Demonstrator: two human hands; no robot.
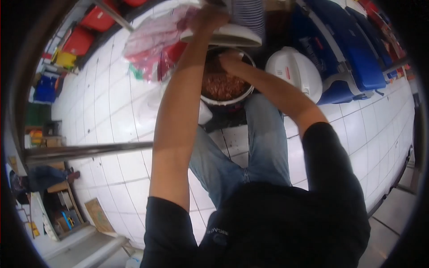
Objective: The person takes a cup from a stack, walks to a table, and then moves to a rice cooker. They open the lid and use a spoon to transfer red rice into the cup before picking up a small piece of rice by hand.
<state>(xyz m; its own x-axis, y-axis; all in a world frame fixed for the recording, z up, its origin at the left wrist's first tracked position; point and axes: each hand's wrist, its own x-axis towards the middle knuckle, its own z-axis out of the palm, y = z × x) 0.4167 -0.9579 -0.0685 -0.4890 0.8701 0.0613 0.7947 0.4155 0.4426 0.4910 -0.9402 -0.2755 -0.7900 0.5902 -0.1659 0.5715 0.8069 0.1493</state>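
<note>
A round bucket (215, 103) with a pale rim stands on the floor in front of my knees, holding a reddish-brown, lumpy mass (222, 87). My right hand (229, 61) is down inside the bucket near its far side, its fingers closed; I cannot tell what is in them. Reaching past the bucket's left side, my left hand (209, 18) is by a white lid (237, 36) tilted behind the bucket. Its fingers are blurred and partly hidden. A tall stack of cups (248, 18) rises just right of that hand.
Clear plastic bags with pink and red contents (154, 44) lie to the left. A white lidded appliance (295, 73) sits right of the bucket, with large blue bags (342, 49) beyond it. A metal bar (89, 151) crosses at left. Another person's legs (49, 176) show at far left.
</note>
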